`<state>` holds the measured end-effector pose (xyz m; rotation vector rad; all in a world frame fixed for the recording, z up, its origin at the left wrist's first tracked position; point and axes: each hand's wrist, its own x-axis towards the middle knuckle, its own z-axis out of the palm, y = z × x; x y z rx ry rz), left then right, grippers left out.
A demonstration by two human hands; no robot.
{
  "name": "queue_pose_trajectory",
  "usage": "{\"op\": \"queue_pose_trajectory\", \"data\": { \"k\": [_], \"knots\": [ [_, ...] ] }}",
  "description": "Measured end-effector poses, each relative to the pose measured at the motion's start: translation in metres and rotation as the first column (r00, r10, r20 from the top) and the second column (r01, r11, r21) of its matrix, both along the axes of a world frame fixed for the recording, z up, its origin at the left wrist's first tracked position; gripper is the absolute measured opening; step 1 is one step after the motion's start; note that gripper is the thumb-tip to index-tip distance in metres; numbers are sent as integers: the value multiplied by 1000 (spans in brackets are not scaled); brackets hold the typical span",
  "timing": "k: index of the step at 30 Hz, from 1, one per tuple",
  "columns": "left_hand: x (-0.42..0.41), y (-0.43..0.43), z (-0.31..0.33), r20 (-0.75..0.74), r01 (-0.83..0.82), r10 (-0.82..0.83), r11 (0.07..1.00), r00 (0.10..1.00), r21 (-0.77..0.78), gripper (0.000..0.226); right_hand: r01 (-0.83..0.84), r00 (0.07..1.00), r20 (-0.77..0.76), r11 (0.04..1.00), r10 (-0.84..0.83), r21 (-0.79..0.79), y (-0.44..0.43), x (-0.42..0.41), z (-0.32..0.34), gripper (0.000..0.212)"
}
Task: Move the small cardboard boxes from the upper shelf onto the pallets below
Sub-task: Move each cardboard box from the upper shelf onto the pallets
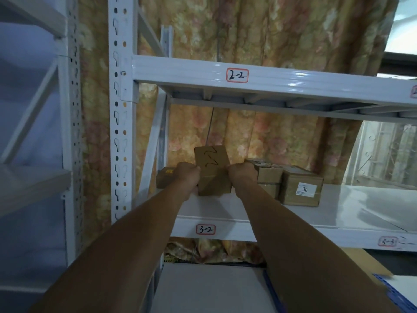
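A small cardboard box (212, 170) with black scribbles on its top is tilted up at the front of the white shelf (338, 206) labelled 3-2. My left hand (187, 177) grips its left side and my right hand (242, 175) grips its right side, both arms stretched forward. Another small box (164, 179) sits behind my left hand, partly hidden. To the right, stacked small boxes (268, 177) stand next to a box with a white label (302, 190).
A white upright post (120, 132) with slots stands left of the shelf bay. The shelf beam labelled 2-2 (270, 75) runs overhead. A floral curtain (259, 136) hangs behind the rack. Below the shelf lie a grey surface (209, 288) and a flat carton with blue print (392, 288).
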<state>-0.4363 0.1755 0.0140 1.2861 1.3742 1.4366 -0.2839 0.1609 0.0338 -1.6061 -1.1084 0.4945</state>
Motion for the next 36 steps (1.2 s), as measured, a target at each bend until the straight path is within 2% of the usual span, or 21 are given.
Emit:
{"op": "queue_pose_trajectory", "data": {
  "k": [6,9,11,14,17,23,25,31,36],
  "knots": [
    [12,-19,-2,111,-68,58,994,992,86,14,-78,992,-93,988,91,135,-11,11,-5,16],
    [26,-32,-2,144,-113,95,985,985,127,20,-131,973,-158,968,166,213,-23,21,-8,21],
    [36,-42,-1,150,-111,89,983,985,145,13,-156,959,-191,955,207,254,-31,29,-11,22],
    [52,-58,1,156,-98,74,983,985,156,29,-160,950,-220,951,221,264,-54,43,-13,21],
    [71,-72,3,135,-64,36,977,990,204,15,-94,965,-204,944,164,318,-74,66,-11,21],
    [120,-120,-3,135,45,-86,958,987,284,23,14,988,-150,936,42,353,-136,111,-11,23],
    [139,-136,-9,135,92,-134,956,982,277,18,81,989,-146,932,-31,352,-159,128,-15,25],
    [200,-188,-24,113,210,-242,948,964,239,30,249,965,-164,917,-206,312,-224,182,-34,30],
    [264,-230,-38,20,319,-329,927,944,196,30,355,932,-181,894,-315,274,-283,241,-58,28]
  ]
}}
